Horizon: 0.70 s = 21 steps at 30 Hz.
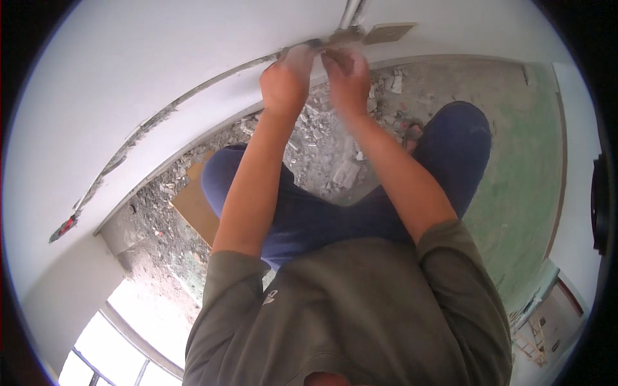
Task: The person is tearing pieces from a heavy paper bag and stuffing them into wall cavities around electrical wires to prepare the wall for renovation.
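Observation:
Both hands meet close together at the white wall (199, 48), by a rough channel (187, 96) cut into it. My left hand (286, 83) is curled with its back toward me, and its fingertips blur beside a dark patch at the channel. Close to its right, my right hand (349, 80) has bent fingers drawn together, also blurred. Whatever lies between the fingers is too smeared to name. Just above the hands a pale pipe (349, 14) runs down the wall. A flat brownish box (388, 32) sits on the wall to their right.
Broken plaster and rubble (315, 128) cover the floor below my hands, between my knees. A cardboard piece (196, 206) lies by my left knee. A small red and grey object (64, 228) is at the channel's lower left end. Greenish floor (521, 193) stretches to the right.

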{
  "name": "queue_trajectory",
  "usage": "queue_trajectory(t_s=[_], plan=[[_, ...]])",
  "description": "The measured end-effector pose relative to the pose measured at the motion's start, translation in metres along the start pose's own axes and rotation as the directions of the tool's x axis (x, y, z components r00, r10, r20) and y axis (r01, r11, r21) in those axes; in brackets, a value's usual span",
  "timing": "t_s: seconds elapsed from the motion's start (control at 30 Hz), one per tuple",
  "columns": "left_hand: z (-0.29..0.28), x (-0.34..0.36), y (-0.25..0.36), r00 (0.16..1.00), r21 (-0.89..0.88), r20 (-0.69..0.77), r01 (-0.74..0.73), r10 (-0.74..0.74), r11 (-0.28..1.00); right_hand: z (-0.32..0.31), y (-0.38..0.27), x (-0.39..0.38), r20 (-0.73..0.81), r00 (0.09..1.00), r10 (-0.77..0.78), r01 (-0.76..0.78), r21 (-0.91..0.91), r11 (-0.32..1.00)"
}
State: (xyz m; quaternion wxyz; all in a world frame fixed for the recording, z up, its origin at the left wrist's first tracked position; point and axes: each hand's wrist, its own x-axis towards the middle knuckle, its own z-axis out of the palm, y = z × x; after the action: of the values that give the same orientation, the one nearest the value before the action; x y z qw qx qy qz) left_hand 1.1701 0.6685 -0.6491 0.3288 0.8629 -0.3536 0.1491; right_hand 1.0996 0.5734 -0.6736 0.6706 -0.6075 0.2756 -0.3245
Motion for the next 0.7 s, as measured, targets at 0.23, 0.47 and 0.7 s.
queue_trajectory(t_s=[0.23, 0.47, 0.7], plan=[[0.006, -0.006, 0.0, 0.999, -0.002, -0.026, 0.021, -0.021, 1.0, 0.013, 0.001, -0.02, 0.02, 0.993, -0.113, 0.115, -0.216, 0.97], [0.003, -0.005, -0.001, 0.995, -0.144, -0.045, 0.087, -0.094, 0.986, 0.01, 0.007, -0.02, 0.138, 0.965, -0.221, 0.257, -0.367, 0.894], [-0.002, -0.007, -0.004, 0.985, -0.203, 0.012, 0.173, -0.175, 0.964, 0.011, 0.008, -0.02, 0.215, 0.936, -0.28, 0.342, -0.35, 0.872]])
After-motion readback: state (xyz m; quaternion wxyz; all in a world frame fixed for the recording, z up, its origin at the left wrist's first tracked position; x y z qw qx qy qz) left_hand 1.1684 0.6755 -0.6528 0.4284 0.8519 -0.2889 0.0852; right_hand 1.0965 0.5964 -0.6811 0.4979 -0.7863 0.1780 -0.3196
